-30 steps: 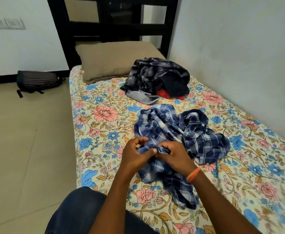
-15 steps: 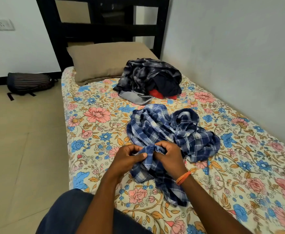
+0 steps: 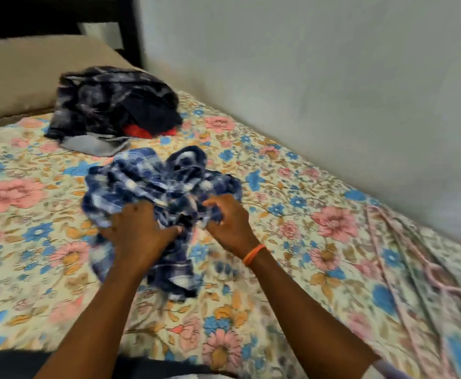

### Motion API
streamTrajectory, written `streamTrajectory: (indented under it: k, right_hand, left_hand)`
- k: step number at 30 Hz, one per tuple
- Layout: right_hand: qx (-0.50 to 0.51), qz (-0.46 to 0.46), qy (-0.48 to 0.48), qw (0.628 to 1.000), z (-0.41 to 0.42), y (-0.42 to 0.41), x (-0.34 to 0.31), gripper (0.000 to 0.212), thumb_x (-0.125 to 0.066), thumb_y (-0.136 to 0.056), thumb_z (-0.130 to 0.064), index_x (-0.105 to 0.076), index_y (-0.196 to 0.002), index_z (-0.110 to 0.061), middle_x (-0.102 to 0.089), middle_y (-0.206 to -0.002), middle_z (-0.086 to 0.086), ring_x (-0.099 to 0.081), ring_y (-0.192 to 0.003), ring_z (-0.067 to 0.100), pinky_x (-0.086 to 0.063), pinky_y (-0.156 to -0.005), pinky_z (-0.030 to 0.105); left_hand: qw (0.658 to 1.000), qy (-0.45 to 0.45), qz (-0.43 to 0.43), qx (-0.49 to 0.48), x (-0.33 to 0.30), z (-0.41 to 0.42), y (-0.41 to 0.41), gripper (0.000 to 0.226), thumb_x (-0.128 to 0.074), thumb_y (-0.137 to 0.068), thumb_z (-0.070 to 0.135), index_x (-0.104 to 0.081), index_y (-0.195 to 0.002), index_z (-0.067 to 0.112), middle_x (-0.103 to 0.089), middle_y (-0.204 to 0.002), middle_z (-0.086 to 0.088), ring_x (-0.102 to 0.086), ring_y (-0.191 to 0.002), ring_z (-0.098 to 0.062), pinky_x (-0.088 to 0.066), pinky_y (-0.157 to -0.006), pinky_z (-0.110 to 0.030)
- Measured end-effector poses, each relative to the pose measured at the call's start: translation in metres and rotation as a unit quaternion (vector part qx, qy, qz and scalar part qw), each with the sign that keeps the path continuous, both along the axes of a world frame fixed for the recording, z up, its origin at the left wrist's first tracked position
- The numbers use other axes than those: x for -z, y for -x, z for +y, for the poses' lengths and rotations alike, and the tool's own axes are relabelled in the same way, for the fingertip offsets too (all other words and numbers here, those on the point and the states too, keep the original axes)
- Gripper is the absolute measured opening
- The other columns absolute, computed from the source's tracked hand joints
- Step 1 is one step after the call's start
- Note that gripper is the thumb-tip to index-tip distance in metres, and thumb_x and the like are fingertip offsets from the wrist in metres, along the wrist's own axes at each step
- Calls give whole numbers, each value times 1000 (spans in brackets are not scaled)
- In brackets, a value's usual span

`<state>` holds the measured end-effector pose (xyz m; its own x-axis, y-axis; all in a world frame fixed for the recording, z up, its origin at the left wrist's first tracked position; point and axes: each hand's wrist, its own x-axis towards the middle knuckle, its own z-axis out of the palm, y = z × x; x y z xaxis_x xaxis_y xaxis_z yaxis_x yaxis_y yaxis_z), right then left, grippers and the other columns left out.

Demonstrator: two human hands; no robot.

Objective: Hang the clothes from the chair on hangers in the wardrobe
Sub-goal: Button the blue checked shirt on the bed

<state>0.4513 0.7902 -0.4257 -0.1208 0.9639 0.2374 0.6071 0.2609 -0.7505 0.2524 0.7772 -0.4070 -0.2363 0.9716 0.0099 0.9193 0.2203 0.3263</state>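
Between both hands, the blue plaid shirt [image 3: 155, 187] lies bunched on the bed [image 3: 292, 283]. Left hand [image 3: 139, 231] and right hand [image 3: 228, 220] each clutch its fabric. Vs. 0.5 s ago: hands apart, shirt opening for hanging. Pink hangers [image 3: 420, 266] lie right of right hand.

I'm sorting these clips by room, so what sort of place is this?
Most likely a bedroom: a bed with a floral-printed sheet stands against a plain wall, a tan pillow lies by the dark headboard, and both hands work a crumpled blue plaid shirt on it.
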Motion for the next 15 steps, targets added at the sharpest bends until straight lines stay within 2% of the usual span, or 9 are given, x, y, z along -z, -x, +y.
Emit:
streamTrajectory:
  k: [3, 5, 7, 9, 12, 14, 15]
  right_hand:
    - [139, -3, -5, 990, 0, -72, 14, 30, -67, -79, -23, -68, -107, -13, -66, -111, 10, -61, -107, 32, -48, -92, 49]
    - [229, -42, 1, 973, -6, -121, 21, 29, -72, -81, -22, -69, -108, -11, -66, -113, 13, -61, -109, 36, -47, -94, 50]
    - [315, -119, 20, 941, -16, -173, 26, 29, -70, -84, -24, -68, -111, -13, -63, -119, 15, -57, -112, 39, -45, -95, 48]
    - [400, -212, 55, 890, -29, -220, 29, 31, -63, -87, -25, -66, -116, -15, -58, -123, 15, -53, -115, 39, -42, -93, 46]
    - [482, -282, 129, 819, -52, -270, 32, 34, -57, -90, -21, -57, -122, -9, -51, -128, 16, -49, -119, 40, -43, -94, 47]
    - [486, -289, 166, 808, -65, -288, 41, 36, -57, -92, -23, -53, -124, -8, -50, -129, 17, -51, -119, 40, -45, -94, 46]
    - [472, -292, 167, 815, -69, -292, 45, 34, -56, -94, -23, -53, -124, -7, -52, -127, 16, -53, -117, 39, -47, -92, 45]
  left_hand:
    - [990, -49, 23, 130, -8, 1, -78, 59, -68, -79, 63, -53, -113, 18, -50, -124, -12, -43, -118, -37, -37, -100, -52]
    - [979, -44, 26, 197, -11, -5, -128, 55, -64, -84, 60, -54, -121, 20, -50, -130, -8, -44, -122, -33, -32, -105, -50]
    - [965, 12, -35, 259, -8, -13, -171, 52, -61, -89, 55, -53, -129, 23, -49, -136, -5, -45, -128, -29, -27, -108, -44]
    - [941, 83, -73, 321, -2, -25, -205, 48, -58, -94, 51, -50, -133, 25, -47, -139, -1, -44, -131, -25, -23, -107, -40]
    - [905, 156, -83, 388, 19, -39, -232, 42, -60, -93, 48, -53, -126, 25, -50, -130, 1, -49, -121, -23, -34, -100, -38]
    - [890, 183, -105, 405, 35, -41, -238, 34, -64, -91, 45, -56, -115, 22, -55, -118, -1, -53, -108, -23, -43, -90, -36]
    - [887, 186, -113, 408, 39, -40, -239, 30, -65, -91, 42, -58, -109, 19, -57, -111, -2, -55, -101, -22, -45, -85, -35]
